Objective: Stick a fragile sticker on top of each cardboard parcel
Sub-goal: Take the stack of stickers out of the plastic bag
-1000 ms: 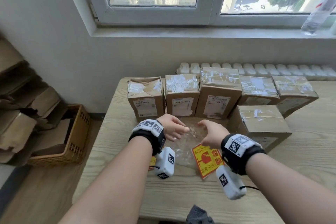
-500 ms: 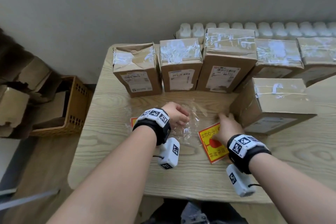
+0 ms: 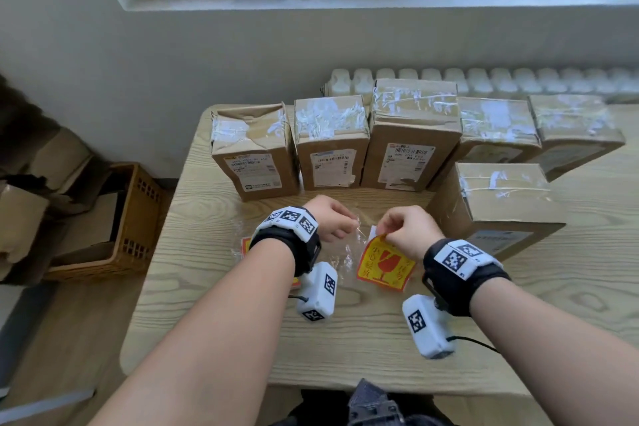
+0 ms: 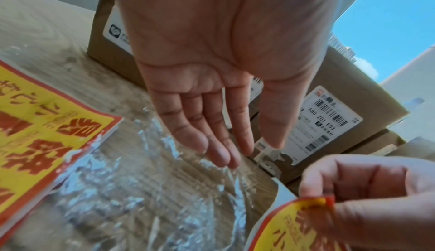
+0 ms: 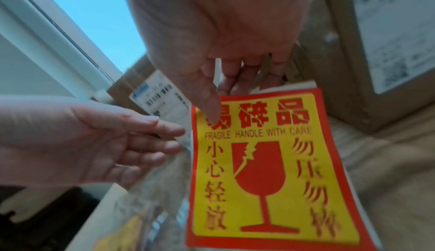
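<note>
Up close, six cardboard parcels [image 3: 411,135] are seen on a table [image 3: 214,322].
One fragile sticker [image 3: 383,264] is pinched by the right hand [image 3: 404,235] — the left hand [image 3: 332,223] is relaxed, empty — over clear wrap [image 3: 342,252].

Bare wooden table [image 3: 221,332] open in front, near edge free for either forearm. Blocked behind by a row of cardboard parcels [image 3: 332,145] standing side by side, no gap between them. Blocked to the right by one nearer parcel [image 3: 501,204], just beside the right hand [image 3: 404,233]. Crinkled clear wrap [image 3: 345,252] and a stack of stickers [image 4: 44,136] underfoot between the wrists.
</note>
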### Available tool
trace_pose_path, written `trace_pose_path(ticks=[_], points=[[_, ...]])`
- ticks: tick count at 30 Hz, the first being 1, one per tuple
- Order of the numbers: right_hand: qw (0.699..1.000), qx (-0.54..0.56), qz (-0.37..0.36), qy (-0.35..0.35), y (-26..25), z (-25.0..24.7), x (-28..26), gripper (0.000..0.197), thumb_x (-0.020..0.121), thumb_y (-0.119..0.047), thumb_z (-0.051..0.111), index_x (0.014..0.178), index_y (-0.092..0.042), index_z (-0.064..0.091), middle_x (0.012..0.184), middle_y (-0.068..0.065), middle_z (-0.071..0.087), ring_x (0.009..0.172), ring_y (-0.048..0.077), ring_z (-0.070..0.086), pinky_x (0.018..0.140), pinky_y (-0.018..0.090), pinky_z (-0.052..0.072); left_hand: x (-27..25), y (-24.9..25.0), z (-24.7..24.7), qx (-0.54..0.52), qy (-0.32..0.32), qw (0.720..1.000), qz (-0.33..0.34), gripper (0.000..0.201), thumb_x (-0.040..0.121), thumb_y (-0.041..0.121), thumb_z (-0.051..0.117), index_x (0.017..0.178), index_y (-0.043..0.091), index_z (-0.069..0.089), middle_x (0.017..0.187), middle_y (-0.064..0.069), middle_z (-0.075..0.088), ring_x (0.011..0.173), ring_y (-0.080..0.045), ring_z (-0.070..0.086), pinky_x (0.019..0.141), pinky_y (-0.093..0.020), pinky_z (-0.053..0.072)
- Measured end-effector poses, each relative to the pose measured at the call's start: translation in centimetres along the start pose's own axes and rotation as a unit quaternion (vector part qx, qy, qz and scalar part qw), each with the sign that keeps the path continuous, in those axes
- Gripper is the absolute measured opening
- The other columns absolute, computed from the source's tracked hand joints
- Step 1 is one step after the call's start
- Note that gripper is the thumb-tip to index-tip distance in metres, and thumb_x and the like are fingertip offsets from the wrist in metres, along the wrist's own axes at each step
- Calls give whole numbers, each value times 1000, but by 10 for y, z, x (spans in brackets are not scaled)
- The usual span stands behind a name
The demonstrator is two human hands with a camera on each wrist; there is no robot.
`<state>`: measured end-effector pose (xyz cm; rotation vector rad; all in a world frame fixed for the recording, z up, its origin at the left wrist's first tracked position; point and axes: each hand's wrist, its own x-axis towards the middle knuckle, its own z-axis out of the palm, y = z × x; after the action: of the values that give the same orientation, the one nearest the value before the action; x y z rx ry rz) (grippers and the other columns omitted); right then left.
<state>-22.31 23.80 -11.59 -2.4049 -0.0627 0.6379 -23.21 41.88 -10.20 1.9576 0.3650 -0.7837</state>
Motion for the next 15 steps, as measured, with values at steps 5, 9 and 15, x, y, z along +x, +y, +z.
trace_pose_path(ticks=[5, 9, 15], points=[[993, 44, -99, 43, -26, -22, -12, 30, 74, -3, 67, 57, -27, 66, 73, 0, 69, 75, 18, 65, 68, 34, 56, -14, 22, -4, -8, -15, 999, 35, 35, 92, 33, 61, 115, 7, 66, 95, -8, 71, 90, -16, 67, 73, -21, 53], [987, 82, -122, 68, -35, -33, -20, 26, 75, -6, 71, 59, -26, 67, 74, -2, 68, 74, 16, 65, 69, 35, 56, -25, 29, -14, -49, -13, 997, 63, 22, 91, 20, 64, 110, 9, 65, 84, -3, 68, 76, -11, 67, 75, -23, 56], [987, 66, -139, 55, -53, -33, -28, 28, 75, 0, 68, 63, -24, 64, 70, -5, 63, 69, 12, 59, 63, 28, 51, -42, 32, -22, -86, 53, 993, 60, 19, 87, -7, 60, 83, 12, 58, 71, -8, 59, 56, -15, 58, 52, -24, 56]])
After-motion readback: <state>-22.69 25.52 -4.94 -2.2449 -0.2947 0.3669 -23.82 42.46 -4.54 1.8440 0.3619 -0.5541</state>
